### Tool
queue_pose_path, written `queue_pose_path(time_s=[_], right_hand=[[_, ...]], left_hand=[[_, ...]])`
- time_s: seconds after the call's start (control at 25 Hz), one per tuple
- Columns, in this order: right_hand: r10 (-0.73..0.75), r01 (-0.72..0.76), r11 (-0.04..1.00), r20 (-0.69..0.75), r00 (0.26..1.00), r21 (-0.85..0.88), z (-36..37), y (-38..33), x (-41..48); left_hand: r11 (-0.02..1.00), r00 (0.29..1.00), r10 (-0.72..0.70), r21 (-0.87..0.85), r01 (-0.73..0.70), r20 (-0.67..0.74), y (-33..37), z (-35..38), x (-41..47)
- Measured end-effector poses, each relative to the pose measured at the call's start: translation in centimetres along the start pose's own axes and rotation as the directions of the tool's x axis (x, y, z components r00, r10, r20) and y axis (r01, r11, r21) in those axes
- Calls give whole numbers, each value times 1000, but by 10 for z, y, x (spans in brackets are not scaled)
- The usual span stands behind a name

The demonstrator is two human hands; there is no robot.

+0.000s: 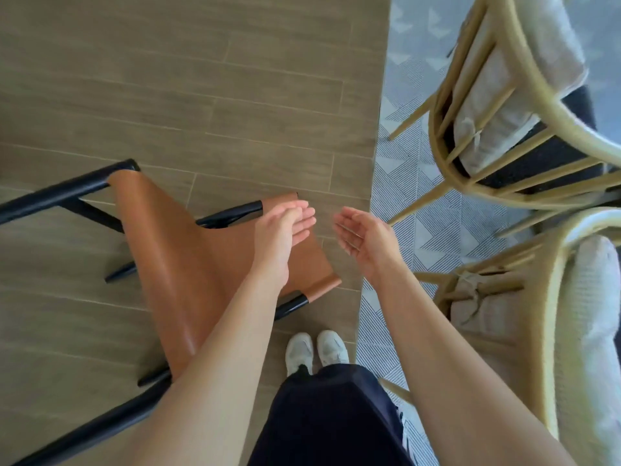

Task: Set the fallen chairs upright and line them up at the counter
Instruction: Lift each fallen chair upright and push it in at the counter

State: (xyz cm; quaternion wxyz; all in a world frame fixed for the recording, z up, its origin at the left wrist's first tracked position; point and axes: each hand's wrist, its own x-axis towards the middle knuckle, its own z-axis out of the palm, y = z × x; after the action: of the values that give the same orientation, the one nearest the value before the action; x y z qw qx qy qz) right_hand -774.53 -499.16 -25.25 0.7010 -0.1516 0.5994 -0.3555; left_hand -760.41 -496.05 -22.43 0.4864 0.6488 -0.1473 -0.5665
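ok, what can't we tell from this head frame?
Head view.
Counter: out of frame.
Brown leather chair: frame cut by left and bottom edges; left forearm covers part of the seat.
Left hand: contact with the leather unclear.
Upper wooden chair and lower wooden chair: cut by right edge.

Bare forearms, dark navy trousers (331, 418), white sneakers (316, 351).

The fallen chair (188, 257) has a shiny orange-brown seat and black bars (57, 193). The floor (201, 79) is grey-brown with wood lines. The rug (413, 105) is pale blue-grey with white triangles and thin stripes. The other chairs (551, 331) are pale yellow with cream cushions (504, 95). The shoes (299, 351) are white and the trousers (329, 415) dark blue.
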Motion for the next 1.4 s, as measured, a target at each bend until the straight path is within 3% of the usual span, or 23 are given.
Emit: queue_pose_path(time_s=[0.32, 0.68, 0.84, 1.08, 1.24, 1.4], right_hand=[[19, -20, 999, -29, 999, -46, -29, 72, 139], [19, -15, 962, 13, 1000, -273, -75, 159, 303], [22, -12, 955, 31, 999, -296, -96, 197, 366], [56, -14, 915, 92, 994, -403, -112, 243, 432], [58, 6, 891, 128, 990, -455, -114, 269, 459], [64, 3, 896, 136, 989, -445, -115, 288, 476]], left_hand=[[998, 999, -53, 24, 53, -4, -113, 13, 121], [996, 999, -21, 90, 23, -27, -252, 4, 262], [991, 1000, -13, 133, 15, -20, -312, 9, 318], [969, 999, 40, 242, -47, 35, -369, 12, 389], [878, 984, 87, 455, -149, 153, -398, 13, 419], [793, 961, 140, 554, -254, 240, -413, 15, 438]])
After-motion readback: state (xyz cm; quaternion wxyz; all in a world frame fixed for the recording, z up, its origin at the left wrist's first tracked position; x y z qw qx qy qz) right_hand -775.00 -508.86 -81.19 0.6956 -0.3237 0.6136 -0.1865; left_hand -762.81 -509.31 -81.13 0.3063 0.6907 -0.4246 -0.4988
